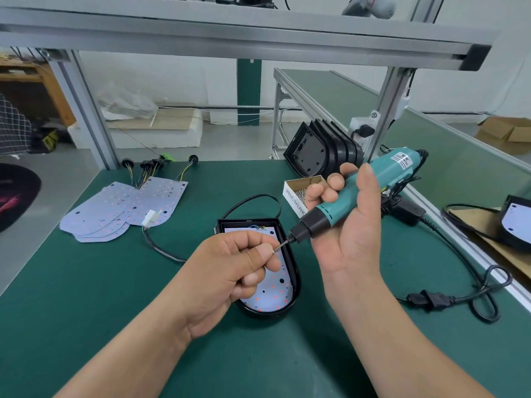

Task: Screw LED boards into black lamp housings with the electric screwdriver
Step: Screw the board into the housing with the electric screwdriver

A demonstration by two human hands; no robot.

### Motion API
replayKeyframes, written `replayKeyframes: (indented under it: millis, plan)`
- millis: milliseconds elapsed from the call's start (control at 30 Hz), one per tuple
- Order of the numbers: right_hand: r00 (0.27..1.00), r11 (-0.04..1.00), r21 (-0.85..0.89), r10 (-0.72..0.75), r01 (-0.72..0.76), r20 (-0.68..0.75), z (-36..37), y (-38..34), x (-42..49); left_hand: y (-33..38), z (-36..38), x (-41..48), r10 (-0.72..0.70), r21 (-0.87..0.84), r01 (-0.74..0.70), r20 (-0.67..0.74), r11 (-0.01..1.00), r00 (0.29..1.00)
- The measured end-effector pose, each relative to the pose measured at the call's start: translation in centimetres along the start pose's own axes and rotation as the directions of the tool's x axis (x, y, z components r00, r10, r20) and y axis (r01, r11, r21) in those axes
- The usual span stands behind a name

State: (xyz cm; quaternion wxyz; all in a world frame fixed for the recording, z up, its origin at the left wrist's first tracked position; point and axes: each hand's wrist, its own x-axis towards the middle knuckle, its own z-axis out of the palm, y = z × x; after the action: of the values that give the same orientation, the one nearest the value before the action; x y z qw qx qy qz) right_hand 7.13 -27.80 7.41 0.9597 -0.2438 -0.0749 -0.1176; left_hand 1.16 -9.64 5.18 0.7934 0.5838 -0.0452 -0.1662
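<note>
A black lamp housing (296, 285) lies on the green mat at the centre, with a white LED board (271, 294) seated inside it. My right hand (347, 225) grips a teal electric screwdriver (362, 188), tilted with its bit pointing down-left over the housing. My left hand (235, 268) pinches a small screw (276, 249) between thumb and forefinger and holds it against the bit's tip. My left hand hides much of the board.
Loose LED boards (120, 208) with wire leads lie at the left. A small box of screws (301, 191) and a stack of black housings (321, 152) stand behind. A black power cable (448, 300) loops at the right. Another housing with a board (514, 222) sits at the right edge.
</note>
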Motion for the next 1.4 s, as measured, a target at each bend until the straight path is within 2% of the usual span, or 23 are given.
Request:
replayKeyframes:
  millis: [400, 567, 700, 867, 1267, 1333, 1400]
  plan:
    - [1.000, 0.997, -0.075, 0.007, -0.005, 0.030, 0.1, 0.1, -0.1, -0.3, -0.1, 0.1, 0.024, 0.033, -0.023, -0.026, 0.999, 0.999]
    - [0.999, 0.994, -0.108, 0.002, 0.003, 0.053, 0.2, 0.4, -0.2, -0.3, 0.2, 0.0, 0.117, 0.163, -0.102, -0.082, 0.981, 0.990]
    - [0.999, 0.997, -0.070, 0.036, -0.038, -0.025, -0.1, 0.8, -0.1, -0.6, 0.0, 0.2, 0.160, 0.272, -0.122, -0.120, 0.954, 0.980]
    - [0.990, 0.997, -0.002, 0.070, -0.071, -0.119, -0.6, 1.1, 0.3, -0.5, 0.2, 0.1, 0.165, 0.307, -0.121, -0.123, 0.944, 0.979]
    - [0.987, 0.997, 0.027, 0.081, -0.078, -0.141, -0.6, 1.3, 0.4, -0.6, -0.3, 0.1, 0.140, 0.321, -0.095, -0.120, 0.942, 0.983]
    - [0.987, 0.997, 0.018, 0.081, -0.079, -0.139, -0.6, 1.2, 0.4, -0.5, -0.6, 0.1, 0.158, 0.371, -0.098, -0.135, 0.923, 0.978]
    - [0.989, 0.997, 0.005, 0.082, -0.082, -0.127, -0.6, 1.2, 0.3, -0.3, -1.2, 0.3, 0.235, 0.485, -0.121, -0.182, 0.866, 0.955]
